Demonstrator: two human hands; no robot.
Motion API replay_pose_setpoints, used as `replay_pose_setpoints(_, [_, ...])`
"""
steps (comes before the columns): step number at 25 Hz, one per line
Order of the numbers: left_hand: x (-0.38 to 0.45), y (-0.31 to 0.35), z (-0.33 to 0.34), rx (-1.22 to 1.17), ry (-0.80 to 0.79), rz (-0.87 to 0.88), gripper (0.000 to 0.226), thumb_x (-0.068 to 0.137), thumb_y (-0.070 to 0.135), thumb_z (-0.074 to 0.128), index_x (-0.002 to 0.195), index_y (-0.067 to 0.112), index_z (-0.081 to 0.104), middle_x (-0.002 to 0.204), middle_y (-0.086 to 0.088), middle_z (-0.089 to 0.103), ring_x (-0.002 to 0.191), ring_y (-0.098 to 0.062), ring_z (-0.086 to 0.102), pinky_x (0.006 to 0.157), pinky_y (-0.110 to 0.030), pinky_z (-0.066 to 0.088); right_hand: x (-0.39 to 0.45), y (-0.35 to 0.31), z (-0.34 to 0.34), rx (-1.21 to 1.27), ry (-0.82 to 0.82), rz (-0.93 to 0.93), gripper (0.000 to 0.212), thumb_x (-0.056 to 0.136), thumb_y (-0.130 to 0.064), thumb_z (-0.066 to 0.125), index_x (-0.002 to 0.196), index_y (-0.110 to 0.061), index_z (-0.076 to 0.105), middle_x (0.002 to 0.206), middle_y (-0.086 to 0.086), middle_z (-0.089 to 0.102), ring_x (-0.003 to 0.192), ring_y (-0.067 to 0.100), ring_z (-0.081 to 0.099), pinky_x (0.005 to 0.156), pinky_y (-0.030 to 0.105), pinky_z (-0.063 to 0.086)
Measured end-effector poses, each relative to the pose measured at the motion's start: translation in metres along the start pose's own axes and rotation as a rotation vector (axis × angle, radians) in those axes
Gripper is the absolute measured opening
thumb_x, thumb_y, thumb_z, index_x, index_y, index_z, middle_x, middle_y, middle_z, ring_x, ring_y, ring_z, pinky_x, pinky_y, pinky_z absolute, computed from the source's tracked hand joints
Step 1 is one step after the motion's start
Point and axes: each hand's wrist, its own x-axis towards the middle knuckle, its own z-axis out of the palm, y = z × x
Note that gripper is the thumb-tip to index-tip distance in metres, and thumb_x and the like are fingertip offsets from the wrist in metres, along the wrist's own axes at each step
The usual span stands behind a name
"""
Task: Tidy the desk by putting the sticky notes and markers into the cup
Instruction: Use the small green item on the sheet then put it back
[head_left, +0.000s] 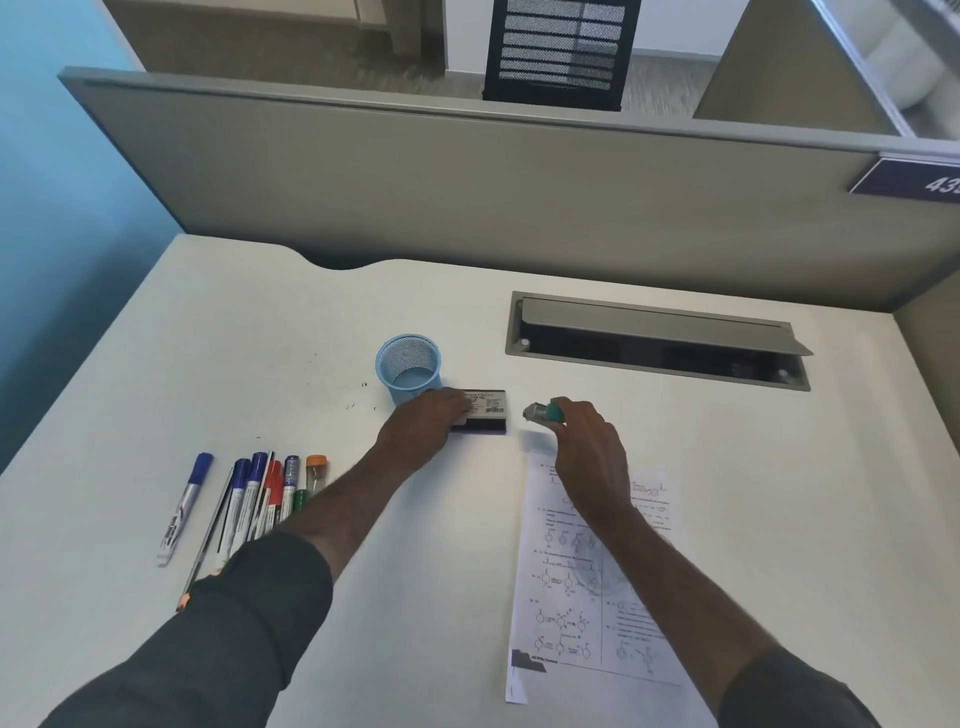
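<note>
A light blue mesh cup (408, 367) stands upright near the desk's middle, with nothing visible inside. Right in front of it lies a black labelled block (487, 407); my left hand (426, 426) grips its left end. My right hand (584, 441) holds a green-capped marker (543, 412) just above the desk, to the right of the block. A row of markers (260, 499) with blue, red, green and orange caps lies at the left, partly hidden by my left sleeve. One blue marker (183, 506) lies apart, further left. I see no sticky notes.
A printed sheet (571, 597) with chemistry drawings lies under my right forearm. A grey cable hatch (654, 338) with a raised lid is set into the desk at the back right. A beige partition (467, 182) bounds the desk's far side.
</note>
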Motion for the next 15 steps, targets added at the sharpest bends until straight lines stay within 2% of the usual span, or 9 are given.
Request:
replay_pose_setpoints(2, [0.003, 0.000, -0.003, -0.019, 0.046, -0.008, 0.028, 0.094, 0.003, 0.057, 0.117, 0.011, 0.070, 0.119, -0.005, 0.070, 0.108, -0.025, 0.067, 0.083, -0.038, 0.056, 0.000, -0.003, -0.001, -0.009, -0.049, -0.041, 0.023, 0.089, -0.002, 0.062, 0.105, -0.017, 0.058, 0.088, -0.001, 0.060, 0.069, 0.020, 0.049, 0.062, 0.030, 0.042])
replay_pose_setpoints(5, [0.005, 0.000, -0.006, -0.044, 0.096, -0.052, 0.027, 0.090, 0.001, 0.059, 0.111, 0.013, 0.072, 0.112, -0.004, 0.073, 0.102, -0.024, 0.068, 0.080, -0.031, 0.053, 0.007, -0.015, 0.004, -0.021, -0.106, -0.102, 0.022, 0.087, 0.002, 0.058, 0.099, -0.017, 0.057, 0.086, -0.002, 0.058, 0.070, 0.020, 0.047, 0.062, 0.030, 0.039])
replay_pose_setpoints(9, [0.013, 0.003, -0.011, -0.007, 0.082, -0.093, 0.021, 0.087, 0.001, 0.054, 0.096, 0.012, 0.070, 0.096, -0.006, 0.074, 0.086, -0.030, 0.068, 0.067, -0.042, 0.057, 0.026, -0.037, 0.015, -0.051, -0.144, -0.156, 0.033, 0.073, 0.010, 0.061, 0.096, -0.014, 0.060, 0.080, 0.001, 0.058, 0.064, 0.024, 0.048, 0.058, 0.032, 0.035])
replay_pose_setpoints(13, [0.019, 0.007, -0.016, 0.030, 0.037, -0.101, 0.016, 0.081, 0.000, 0.052, 0.082, 0.013, 0.062, 0.078, -0.004, 0.067, 0.074, -0.030, 0.061, 0.059, -0.041, 0.051, 0.036, -0.046, 0.024, -0.101, -0.207, -0.186, 0.035, 0.069, 0.008, 0.068, 0.099, -0.010, 0.062, 0.081, 0.007, 0.063, 0.063, 0.028, 0.054, 0.057, 0.035, 0.043])
replay_pose_setpoints(15, [0.020, 0.008, -0.018, 0.059, 0.017, -0.100, 0.015, 0.077, -0.001, 0.051, 0.078, 0.012, 0.058, 0.073, -0.004, 0.063, 0.070, -0.030, 0.057, 0.056, -0.040, 0.048, 0.039, -0.048, 0.026, -0.125, -0.224, -0.185, 0.035, 0.068, 0.006, 0.069, 0.099, -0.010, 0.062, 0.082, 0.007, 0.063, 0.063, 0.029, 0.056, 0.058, 0.035, 0.042])
